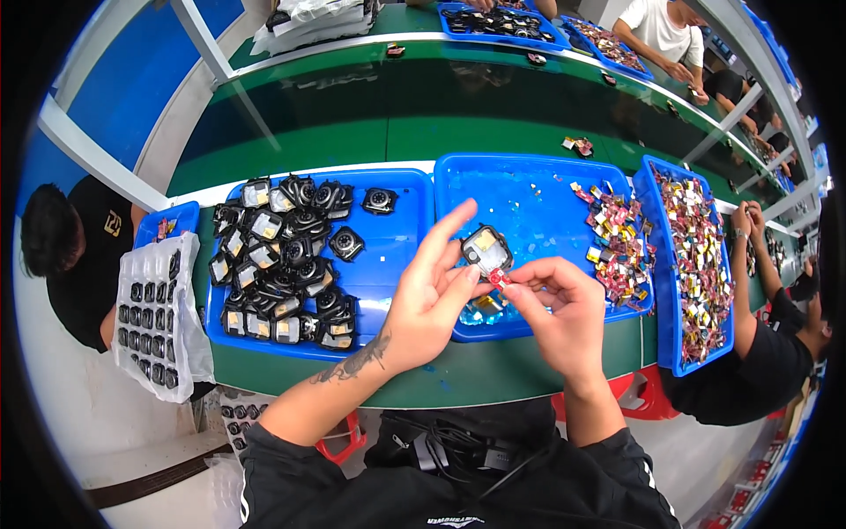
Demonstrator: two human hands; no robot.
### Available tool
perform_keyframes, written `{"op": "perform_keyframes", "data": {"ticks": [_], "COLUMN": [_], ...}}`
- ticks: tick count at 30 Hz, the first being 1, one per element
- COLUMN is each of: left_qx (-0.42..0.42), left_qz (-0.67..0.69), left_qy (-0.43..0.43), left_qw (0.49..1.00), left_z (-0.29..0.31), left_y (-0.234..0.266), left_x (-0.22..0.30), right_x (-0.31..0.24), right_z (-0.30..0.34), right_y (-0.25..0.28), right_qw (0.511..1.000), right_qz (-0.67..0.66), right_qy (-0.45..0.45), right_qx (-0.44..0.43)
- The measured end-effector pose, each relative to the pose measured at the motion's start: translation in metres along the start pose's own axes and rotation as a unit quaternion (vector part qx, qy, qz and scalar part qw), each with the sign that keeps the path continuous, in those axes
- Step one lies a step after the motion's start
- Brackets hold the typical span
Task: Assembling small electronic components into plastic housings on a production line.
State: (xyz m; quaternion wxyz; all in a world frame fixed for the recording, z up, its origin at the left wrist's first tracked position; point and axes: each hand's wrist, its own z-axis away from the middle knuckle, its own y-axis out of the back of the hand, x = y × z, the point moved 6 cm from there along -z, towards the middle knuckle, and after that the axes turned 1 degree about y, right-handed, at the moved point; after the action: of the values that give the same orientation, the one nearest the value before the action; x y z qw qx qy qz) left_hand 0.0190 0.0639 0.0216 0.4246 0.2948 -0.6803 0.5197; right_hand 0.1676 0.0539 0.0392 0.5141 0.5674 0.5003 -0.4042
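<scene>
My left hand (425,304) holds a black watch case (486,249) by its edge, thumb pressed on it and index finger stretched up past it. The inside of the case faces up and shows a pale grey part. My right hand (564,304) is closed in a pinch on a small red piece (499,279) at the near edge of the case. Whether that piece is still joined to the case, I cannot tell. Both hands are above the near side of a blue tray (529,160), where loose red, yellow and silver electronic parts (617,234) are heaped at its right.
Left of it, another blue tray (397,176) holds many black watch cases (300,251). A narrow blue tray (649,172) full of small parts stands at the right. Moulded sheets with watch cases (150,331) lie far left. Co-workers sit on both sides and across the green conveyor (352,132).
</scene>
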Motion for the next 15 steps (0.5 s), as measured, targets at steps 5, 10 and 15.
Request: {"op": "perform_keyframes", "data": {"ticks": [5, 10, 15], "left_qx": [-0.071, -0.023, -0.049], "left_qz": [-0.434, -0.461, -0.484], "left_qy": [-0.189, -0.257, -0.270], "left_qw": [0.878, 0.849, 0.831], "left_z": [0.004, 0.006, 0.008], "left_y": [-0.001, -0.007, -0.005], "left_x": [0.023, 0.028, 0.025], "right_x": [0.000, 0.011, 0.004], "right_z": [-0.002, 0.001, 0.000], "right_y": [0.010, 0.003, 0.003], "right_qw": [0.994, 0.975, 0.984], "right_qz": [-0.097, -0.172, -0.159], "right_qy": [-0.043, -0.128, -0.050], "right_qx": [0.001, -0.057, -0.054]}}
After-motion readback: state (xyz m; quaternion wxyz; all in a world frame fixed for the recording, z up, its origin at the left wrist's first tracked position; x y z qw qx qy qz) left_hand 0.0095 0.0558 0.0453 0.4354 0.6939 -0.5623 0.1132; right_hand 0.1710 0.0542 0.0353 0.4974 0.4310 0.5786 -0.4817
